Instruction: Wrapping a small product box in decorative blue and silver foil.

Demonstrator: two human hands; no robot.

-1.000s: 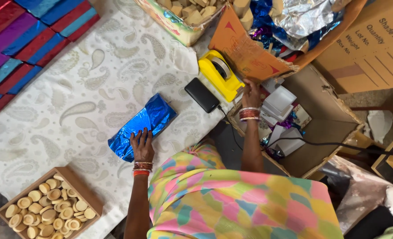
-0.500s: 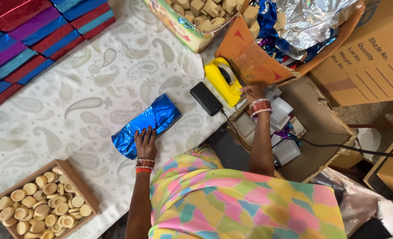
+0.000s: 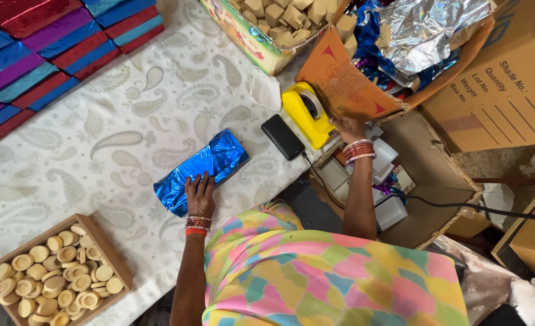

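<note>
**Blue foil parcel pinned flat while the other hand goes to the tape holder**

Blue foil parcel (image 3: 202, 171) lies slantwise on the paisley cloth (image 3: 98, 139) covering the table, close to the near edge, just in front of the person. It looks light for its size. The foil skin is thin, shiny and probably slippery, creasing at a touch and easy to tear at the folded ends, while the body under it seems firm enough to keep a long block shape. The safest hold is likely flat on the broad top face or across the long sides, away from the crumpled ends.

The left hand (image 3: 200, 195) rests palm down on the near end of the parcel, fingers spread and laid out straight, pressing rather than gripping; nothing is closed inside it. The right hand (image 3: 347, 128) is stretched out to the right edge of the table, at the yellow tape holder (image 3: 307, 113), fingers bent together at its near end. Whether they pinch a strip of tape cannot be told from this view.

A black phone (image 3: 283, 136) lies between parcel and tape holder. A wooden tray of small round pieces (image 3: 50, 279) sits at the near left corner, and wrapped parcels in red, purple and blue (image 3: 44, 42) are stacked at the far left corner.
</note>
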